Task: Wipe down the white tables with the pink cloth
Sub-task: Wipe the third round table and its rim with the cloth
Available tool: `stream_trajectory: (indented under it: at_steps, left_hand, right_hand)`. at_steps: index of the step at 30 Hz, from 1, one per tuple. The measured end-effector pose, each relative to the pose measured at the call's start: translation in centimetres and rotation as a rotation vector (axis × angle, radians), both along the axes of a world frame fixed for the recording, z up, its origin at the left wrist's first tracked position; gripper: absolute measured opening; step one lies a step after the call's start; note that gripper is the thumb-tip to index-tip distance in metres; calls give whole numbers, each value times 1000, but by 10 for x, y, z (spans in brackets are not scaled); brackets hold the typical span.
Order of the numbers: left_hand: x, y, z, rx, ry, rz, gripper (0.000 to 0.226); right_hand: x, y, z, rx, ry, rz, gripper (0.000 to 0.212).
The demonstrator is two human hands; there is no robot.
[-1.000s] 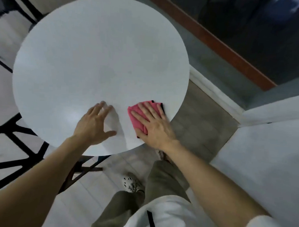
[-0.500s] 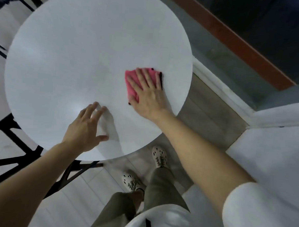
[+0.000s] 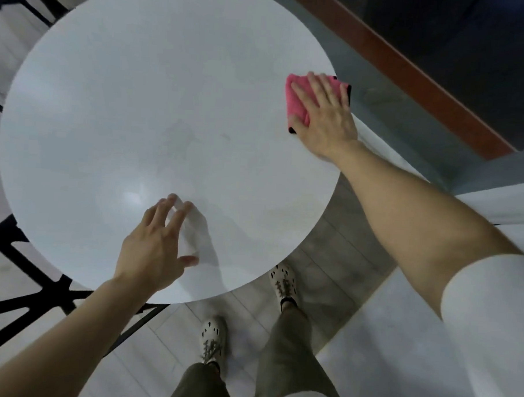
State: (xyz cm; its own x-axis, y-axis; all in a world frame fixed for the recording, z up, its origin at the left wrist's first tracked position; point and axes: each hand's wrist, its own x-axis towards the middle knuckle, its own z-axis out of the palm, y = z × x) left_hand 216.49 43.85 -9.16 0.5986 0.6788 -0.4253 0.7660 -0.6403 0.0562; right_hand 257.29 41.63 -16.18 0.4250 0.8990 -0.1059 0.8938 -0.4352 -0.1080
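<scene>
The right hand (image 3: 324,117) lies flat on the cloth (image 3: 295,100), fingers straight and spread, pressing it down without curling round it. The folded pink cloth sits at the far-right edge of the table (image 3: 139,103), with dark trim showing at its corners. The left hand (image 3: 153,250) holds nothing. Its spread fingertips touch the near part of the top, though the palm may be slightly lifted. Two light shoes (image 3: 212,337) stand on the floor below the near rim.
</scene>
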Motion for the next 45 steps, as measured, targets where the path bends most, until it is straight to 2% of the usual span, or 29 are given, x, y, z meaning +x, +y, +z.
stream_trajectory:
  at_steps: [4, 8, 12, 15, 17, 19, 22, 26, 29, 33, 38, 41, 43, 45]
  left_hand:
    - [-3, 6, -1, 54, -8, -80, 118]
    - [-11, 20, 0, 74, -38, -197, 112]
    - [-56, 30, 7, 38, -165, -316, 72]
    - [-121, 35, 17, 64, -245, -276, 48]
    - [-167, 43, 21, 66, -233, -236, 39]
    - [-208, 57, 22, 73, -190, -178, 35]
    - [-249, 75, 23, 114, -139, -110, 30]
    - [-266, 79, 15, 93, -87, -111, 29]
    - [-258, 61, 12, 23, -98, -133, 27]
    - [-241, 34, 11, -54, -136, -154, 34]
    - [-225, 5, 3, -174, -107, -140, 22]
    - [-212, -15, 9, -264, -96, -53, 25]
    - [-201, -29, 22, -391, -176, 66, 34]
    - [-185, -41, 39, -495, -287, 145, 37]
  right_hand:
    - [-23, -19, -1, 3, 22, -98, 75]
    - [-96, -72, -1, 27, 28, -224, 73]
    - [-206, -120, 2, 14, 1, -374, 72]
    - [-317, -111, 5, 32, 6, -522, 72]
    - [-390, -75, 7, 51, 25, -468, 72]
    - [-456, -31, 9, 53, 50, -319, 72]
    - [-511, -1, 6, 30, 90, -126, 72]
    - [-488, -61, -6, 76, 40, 98, 76]
    - [-451, -110, -7, 67, 26, 84, 81]
    - [-433, -122, 0, 2, 46, 100, 83]
    - [-424, -144, 21, -20, 95, 93, 73]
    - [-410, -163, 47, -16, 257, -16, 69]
    - [-399, -173, 72, -29, 476, -189, 67]
    - [-385, -190, 102, 7, 688, -360, 51]
